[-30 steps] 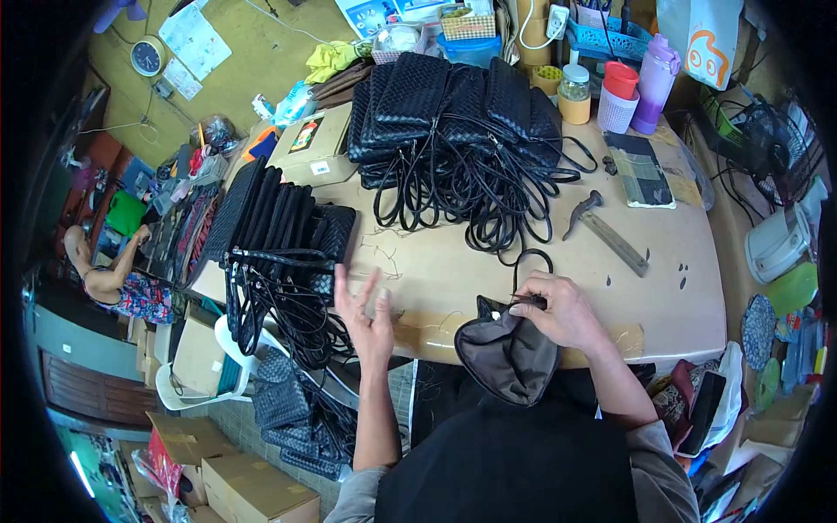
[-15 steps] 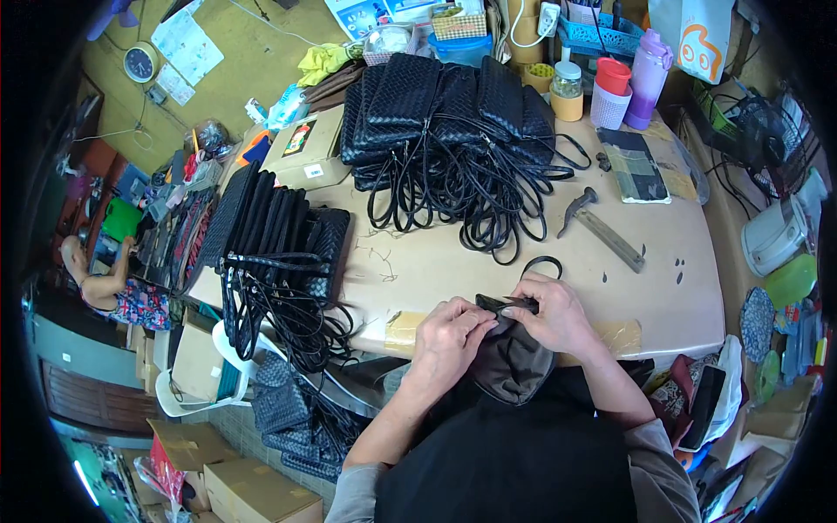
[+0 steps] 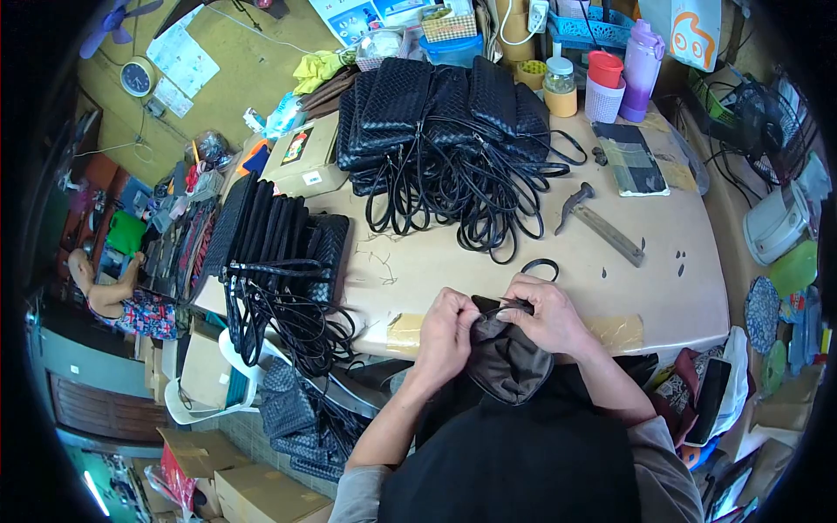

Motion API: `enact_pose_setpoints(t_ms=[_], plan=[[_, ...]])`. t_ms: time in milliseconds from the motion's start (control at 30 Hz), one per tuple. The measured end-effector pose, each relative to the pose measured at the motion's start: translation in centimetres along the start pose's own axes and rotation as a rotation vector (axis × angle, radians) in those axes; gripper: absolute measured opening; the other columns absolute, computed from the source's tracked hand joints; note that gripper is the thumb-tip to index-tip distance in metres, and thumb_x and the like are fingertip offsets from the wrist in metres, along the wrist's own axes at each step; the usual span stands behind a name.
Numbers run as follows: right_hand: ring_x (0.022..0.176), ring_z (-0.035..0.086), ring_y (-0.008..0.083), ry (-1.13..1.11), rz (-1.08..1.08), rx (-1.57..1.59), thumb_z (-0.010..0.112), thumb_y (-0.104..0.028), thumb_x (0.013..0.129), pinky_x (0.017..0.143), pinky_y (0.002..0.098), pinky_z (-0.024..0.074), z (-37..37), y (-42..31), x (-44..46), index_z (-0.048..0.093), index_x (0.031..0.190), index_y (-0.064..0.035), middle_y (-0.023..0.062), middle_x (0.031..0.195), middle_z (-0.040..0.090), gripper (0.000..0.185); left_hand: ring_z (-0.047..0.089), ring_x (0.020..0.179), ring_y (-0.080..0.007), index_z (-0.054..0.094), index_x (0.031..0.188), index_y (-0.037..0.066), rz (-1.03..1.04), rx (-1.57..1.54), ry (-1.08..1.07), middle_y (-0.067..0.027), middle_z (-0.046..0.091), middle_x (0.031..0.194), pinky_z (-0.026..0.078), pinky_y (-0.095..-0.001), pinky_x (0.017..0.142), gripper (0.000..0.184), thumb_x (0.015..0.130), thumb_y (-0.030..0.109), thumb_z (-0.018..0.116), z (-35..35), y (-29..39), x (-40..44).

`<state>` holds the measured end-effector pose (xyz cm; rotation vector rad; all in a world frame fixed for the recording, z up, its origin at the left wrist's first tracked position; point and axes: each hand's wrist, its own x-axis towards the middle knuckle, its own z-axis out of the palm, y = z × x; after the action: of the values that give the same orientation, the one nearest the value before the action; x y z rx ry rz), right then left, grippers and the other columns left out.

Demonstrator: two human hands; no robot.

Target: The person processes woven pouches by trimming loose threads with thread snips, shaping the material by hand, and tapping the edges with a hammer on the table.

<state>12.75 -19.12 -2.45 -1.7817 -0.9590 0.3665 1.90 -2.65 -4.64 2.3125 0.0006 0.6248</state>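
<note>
Left hand [image 3: 447, 333]: at lower centre, fingers nearly closed, thumb and fingertips pinching the left side of the pouch's opening.
Right hand [image 3: 551, 318]: just right of it, fingers curled, gripping the opening's right side; a thin dark item shows at the fingertips, too small to identify.
Pouch [image 3: 513, 364]: lower centre, at the near edge of the desk [image 3: 663, 292], brown lining showing, between the hands.
Strap loop [image 3: 541, 269]: on the desk, just above the right hand.
Hammer [image 3: 600, 227]: right of centre, lying aslant.
Woven bags [image 3: 440, 113]: piled at upper centre, cords trailing toward the middle.
Bag row [image 3: 277, 228]: left of centre, packed side by side.
Notebook [image 3: 631, 159]: upper right, lying flat.
Co-worker [image 3: 131, 301]: far left, arm bent.
</note>
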Motion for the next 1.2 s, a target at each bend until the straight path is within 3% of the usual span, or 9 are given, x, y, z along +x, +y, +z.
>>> enact_pose_setpoints(t_ms=[67, 200, 433, 600, 733, 800, 900, 967, 1200], plan=[[0.073, 0.056, 0.0235, -0.010, 0.009, 0.029, 0.070, -0.006, 0.077, 0.069, 0.0323, 0.0430, -0.1, 0.6, 0.0, 0.059, 0.083, 0.0020, 0.0097, 0.078, 0.056, 0.015, 0.047, 0.070, -0.0183, 0.051, 0.088, 0.002, -0.436, -0.434, -0.014, -0.0056, 0.050, 0.077, 0.042, -0.0314, 0.067, 0.016, 0.095, 0.015, 0.054, -0.9, -0.6, -0.4], [0.077, 0.057, 0.0196, 0.007, 0.031, 0.212, 0.069, -0.007, 0.080, 0.074, 0.0301, 0.0444, -0.4, 1.6, -0.2, 0.060, 0.086, 0.0021, 0.0084, 0.082, 0.058, 0.014, 0.044, 0.073, -0.0092, 0.051, 0.088, 0.004, -0.463, -0.595, 0.028, 0.0007, 0.048, 0.076, 0.040, -0.0244, 0.068, 0.022, 0.099, 0.023, 0.049, -2.9, -1.8, -0.5], [0.080, 0.057, 0.0159, 0.055, 0.003, 0.298, 0.070, -0.002, 0.077, 0.076, 0.0282, 0.0455, 0.2, 1.9, -0.5, 0.062, 0.086, 0.0025, 0.0075, 0.084, 0.058, 0.013, 0.051, 0.074, -0.0068, 0.064, 0.098, 0.001, -0.467, -0.486, -0.184, -0.0003, 0.060, 0.085, 0.042, -0.0208, 0.066, 0.023, 0.083, 0.015, 0.073, -3.3, 1.4, -1.5], [0.081, 0.063, 0.0212, 0.303, -0.195, -0.103, 0.071, 0.006, 0.067, 0.071, 0.0307, 0.0516, 0.3, -0.5, -0.6, 0.066, 0.090, -0.0022, 0.0068, 0.088, 0.058, 0.025, 0.052, 0.074, -0.0083, 0.068, 0.104, 0.000, -0.536, -0.469, -0.196, -0.0016, 0.062, 0.085, 0.042, -0.0211, 0.066, 0.024, 0.084, 0.012, 0.072, -2.6, 2.2, -1.0], [0.072, 0.063, 0.0229, 0.219, -0.283, -0.267, 0.067, 0.004, 0.064, 0.065, 0.0330, 0.0513, -0.3, -1.4, -1.4, 0.066, 0.089, -0.0055, 0.0058, 0.084, 0.056, 0.026, 0.053, 0.075, -0.0099, 0.068, 0.104, -0.002, -0.489, -0.452, -0.152, -0.0039, 0.062, 0.084, 0.043, -0.0222, 0.068, 0.021, 0.085, 0.008, 0.068, -2.1, 2.2, -0.9], [0.064, 0.062, 0.0202, 0.115, -0.424, -0.622, 0.064, -0.002, 0.065, 0.061, 0.0333, 0.0491, -0.2, -1.6, -1.5, 0.062, 0.084, -0.0061, 0.0046, 0.080, 0.054, 0.019, 0.053, 0.075, -0.0104, 0.069, 0.103, -0.002, -0.468, -0.432, -0.136, -0.0046, 0.062, 0.084, 0.043, -0.0224, 0.069, 0.019, 0.086, 0.006, 0.067, -2.2, 2.5, -0.9], [0.062, 0.061, 0.0188, 0.081, -0.493, -0.717, 0.062, -0.007, 0.068, 0.057, 0.0334, 0.0469, -0.1, -1.9, -1.3, 0.057, 0.077, -0.0056, 0.0055, 0.077, 0.052, 0.010, 0.056, 0.082, -0.0113, 0.066, 0.109, -0.002, -0.473, -0.374, -0.224, -0.0043, 0.061, 0.085, 0.044, -0.0226, 0.075, 0.023, 0.087, 0.002, 0.064, -2.8, 2.7, -0.9], [0.062, 0.060, 0.0187, 0.033, -0.510, -0.762, 0.062, -0.007, 0.069, 0.058, 0.0332, 0.0470, -0.2, -1.7, -1.1, 0.056, 0.076, -0.0054, 0.0058, 0.077, 0.052, 0.009, 0.059, 0.090, -0.0109, 0.054, 0.125, -0.002, -0.493, -0.699, -0.233, -0.0082, 0.067, 0.100, 0.046, -0.0245, 0.082, 0.037, 0.089, 0.006, 0.062, -2.3, 1.8, -1.4], [0.065, 0.060, 0.0208, 0.079, -0.259, -0.204, 0.075, -0.006, 0.068, 0.059, 0.0308, 0.0473, 0.4, 0.7, -0.4, 0.060, 0.082, -0.0031, 0.0068, 0.080, 0.058, 0.021, 0.059, 0.098, -0.0143, 0.028, 0.140, 0.001, -0.564, -0.917, -0.272, -0.0123, 0.065, 0.110, 0.044, -0.0283, 0.090, 0.052, 0.094, 0.007, 0.053, -2.9, 0.9, -1.7]])
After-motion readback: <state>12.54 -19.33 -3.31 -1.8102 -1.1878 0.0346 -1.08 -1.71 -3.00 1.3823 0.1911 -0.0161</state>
